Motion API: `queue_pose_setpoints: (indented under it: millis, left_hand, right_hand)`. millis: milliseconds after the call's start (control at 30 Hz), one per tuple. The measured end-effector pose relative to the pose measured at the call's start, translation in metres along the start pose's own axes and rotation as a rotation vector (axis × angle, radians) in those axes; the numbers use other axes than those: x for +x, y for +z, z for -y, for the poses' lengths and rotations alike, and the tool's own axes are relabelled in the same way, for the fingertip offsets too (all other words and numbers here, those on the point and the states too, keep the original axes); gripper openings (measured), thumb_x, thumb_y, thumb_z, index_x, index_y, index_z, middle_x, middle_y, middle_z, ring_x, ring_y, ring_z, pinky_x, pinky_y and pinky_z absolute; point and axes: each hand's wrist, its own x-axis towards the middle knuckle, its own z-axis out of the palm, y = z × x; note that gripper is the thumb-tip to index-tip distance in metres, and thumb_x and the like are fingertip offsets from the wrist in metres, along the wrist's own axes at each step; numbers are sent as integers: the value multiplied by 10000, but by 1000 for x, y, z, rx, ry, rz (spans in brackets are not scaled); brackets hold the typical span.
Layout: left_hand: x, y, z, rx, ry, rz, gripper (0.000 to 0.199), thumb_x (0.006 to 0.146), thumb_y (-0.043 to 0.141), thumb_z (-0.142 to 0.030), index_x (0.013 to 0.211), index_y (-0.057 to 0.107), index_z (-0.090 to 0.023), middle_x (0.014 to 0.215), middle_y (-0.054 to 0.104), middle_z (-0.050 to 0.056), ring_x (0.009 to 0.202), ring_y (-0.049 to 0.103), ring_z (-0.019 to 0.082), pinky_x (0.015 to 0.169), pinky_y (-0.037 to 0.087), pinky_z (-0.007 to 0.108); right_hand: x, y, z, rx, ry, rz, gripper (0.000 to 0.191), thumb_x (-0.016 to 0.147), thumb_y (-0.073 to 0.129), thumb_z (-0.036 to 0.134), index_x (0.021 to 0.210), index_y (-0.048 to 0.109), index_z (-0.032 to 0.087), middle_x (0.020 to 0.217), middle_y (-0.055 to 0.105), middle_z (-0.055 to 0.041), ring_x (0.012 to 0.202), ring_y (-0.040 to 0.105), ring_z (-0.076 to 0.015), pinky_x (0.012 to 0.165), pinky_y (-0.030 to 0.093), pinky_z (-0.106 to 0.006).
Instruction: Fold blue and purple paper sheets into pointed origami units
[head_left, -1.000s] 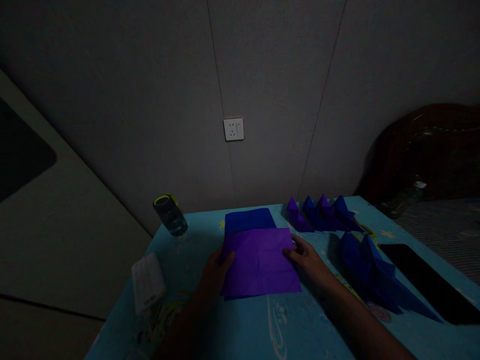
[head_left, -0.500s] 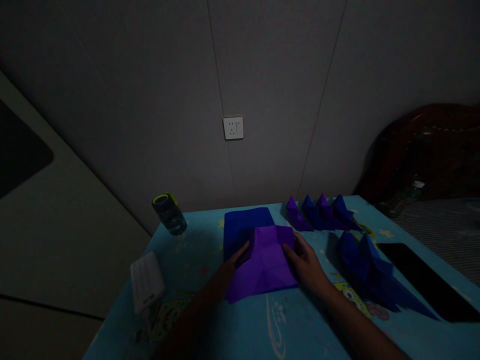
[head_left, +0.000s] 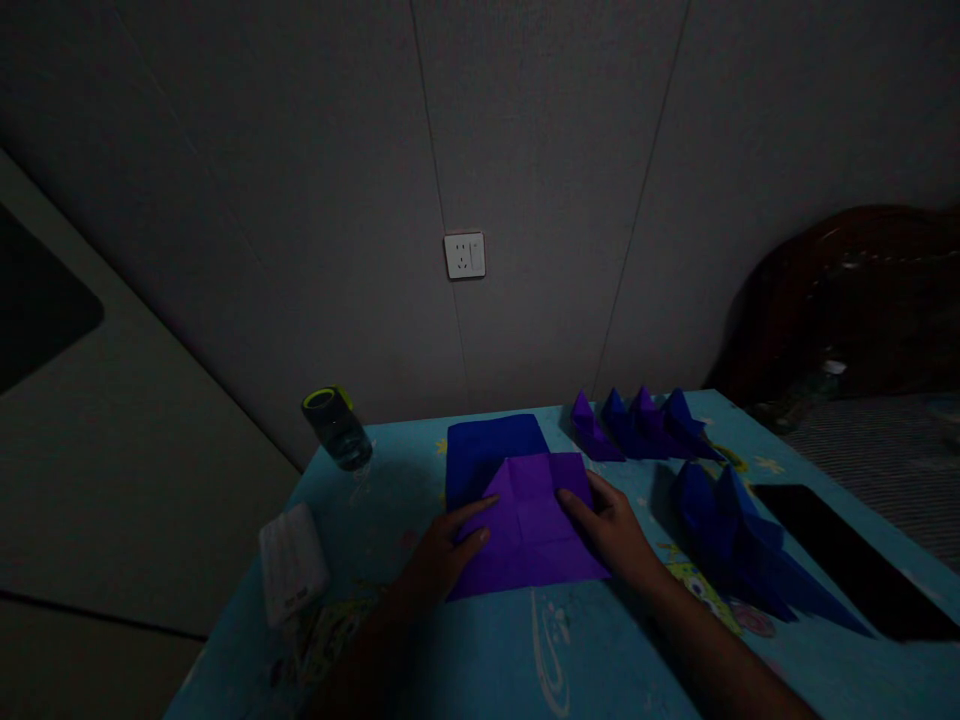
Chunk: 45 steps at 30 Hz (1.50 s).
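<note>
A creased purple paper (head_left: pixel 529 530) lies in front of me, its top left corner folded in at a slant. My left hand (head_left: pixel 454 545) rests on its left side, thumb and forefinger spread apart on the surface. At the right edge my right hand (head_left: pixel 609 520) grips the sheet, thumb on top and the other fingers behind it. Partly under the purple paper is a blue sheet (head_left: pixel 491 450). Folded purple and blue paper boats (head_left: pixel 592 435) stand in a row at the back right, and larger blue folded ones (head_left: pixel 731 535) sit nearer on the right.
A dark bottle (head_left: pixel 339 430) stands at the back left of the patterned blue tablecloth (head_left: pixel 480 660). A white device (head_left: pixel 292 565) with a cable lies at the left. A black flat object (head_left: pixel 847 560) is at the right edge. The wall has a socket (head_left: pixel 465 256).
My left hand has moved onto the purple paper with its thumb now showing. The paper's left side now lies flatter, with a slanted top left edge. My right hand has barely moved.
</note>
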Motion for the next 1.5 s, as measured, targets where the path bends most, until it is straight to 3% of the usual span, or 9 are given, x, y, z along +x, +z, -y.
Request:
queue_pose_setpoints:
  millis: [167,400,533,667,833,1000,1133,1300,1500]
  left_hand:
    - [-4,2,-4,26,29,70,427,820,633,-358,1236,655,-264,1262,664,31,1164,610,308,1009,464,440]
    - [-1,3,2,65,43,85,443,833,619,-360,1264,630,-257,1295,644,22,1210,579,291,1063,416,430]
    - [1,4,4,58,22,45,444,822,636,-352,1254,642,-246,1287,648,43,1205,581,304,1075,400,448]
    - [0,5,5,38,27,64,447,834,623,-330,1273,624,-247,1309,632,38,1201,585,296,1055,423,439]
    - [-1,5,5,49,28,21,430,840,611,-316,1265,634,-250,1296,641,43,1196,590,293,1041,438,420]
    - [2,2,4,68,13,-51,426,807,630,-301,1226,665,-237,1269,662,47,1176,601,297,1026,452,412]
    - [7,5,12,143,21,-107,400,807,616,-283,1198,679,-230,1228,686,55,1140,619,288,1023,454,414]
    - [13,10,37,396,180,-190,286,821,597,-238,1076,726,-228,1125,707,95,1064,645,267,1014,466,423]
    - [11,10,46,726,330,-130,277,850,548,-127,1058,716,-199,1352,557,120,1266,500,287,1097,390,476]
  right_hand:
    - [4,-4,-3,97,179,46,482,726,763,441,1109,637,178,1013,736,-99,866,702,-280,768,579,-423]
    - [0,1,-14,-104,-48,8,530,821,667,410,1304,561,219,1287,632,-79,1142,610,-274,981,485,-450]
    - [-4,4,-21,-241,-126,-15,462,875,599,381,1311,588,230,1221,686,-56,1109,638,-286,1005,467,-468]
    - [-6,2,-29,-479,-258,90,400,902,510,247,1284,619,293,1221,686,-27,1085,665,-268,983,497,-460]
    - [-10,0,-26,-685,-479,237,541,899,505,206,1433,451,277,1472,463,-69,1299,504,-254,1086,412,-442]
    - [-13,1,-18,-917,-550,404,730,896,577,458,1521,252,271,1604,155,-133,1398,333,-341,1086,368,-507]
    - [-13,6,-22,-1031,-562,461,853,840,615,556,1532,213,261,1613,50,-166,1367,353,-387,1050,366,-540]
    - [-12,12,-32,-1103,-535,474,796,868,580,542,1519,265,212,1595,149,-191,1379,320,-379,1059,335,-538]
    - [-12,14,-23,-1089,-557,552,870,816,540,685,1475,367,143,1493,376,-216,1325,377,-366,1089,281,-537]
